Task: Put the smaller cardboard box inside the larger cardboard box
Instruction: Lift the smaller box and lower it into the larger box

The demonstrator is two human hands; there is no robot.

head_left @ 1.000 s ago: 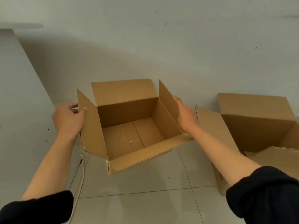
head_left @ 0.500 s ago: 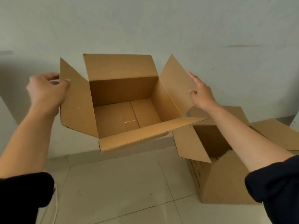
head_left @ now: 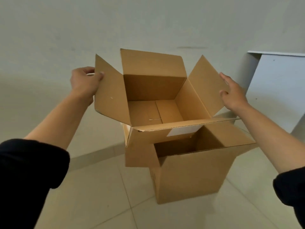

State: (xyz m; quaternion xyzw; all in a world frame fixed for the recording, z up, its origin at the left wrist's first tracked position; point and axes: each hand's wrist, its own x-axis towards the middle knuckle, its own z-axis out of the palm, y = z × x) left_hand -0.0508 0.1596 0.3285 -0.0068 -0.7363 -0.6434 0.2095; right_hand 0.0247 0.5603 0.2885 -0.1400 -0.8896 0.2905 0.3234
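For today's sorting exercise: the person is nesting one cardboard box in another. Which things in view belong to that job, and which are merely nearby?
Part of the job:
held open box
open box on the floor
left hand
right hand

Merely nearby:
white cabinet
wall
tiled floor

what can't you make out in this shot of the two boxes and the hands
- Head view: the left hand's fingers, behind the held box's left flap.
- Head view: the floor box's far wall and back flap, hidden by the held box.
- Head view: the floor box's bottom, lost in shadow.
- Head view: the white label, too blurred to read.
- Head view: the right hand's palm side faces away, so contact with the right flap is uncertain.
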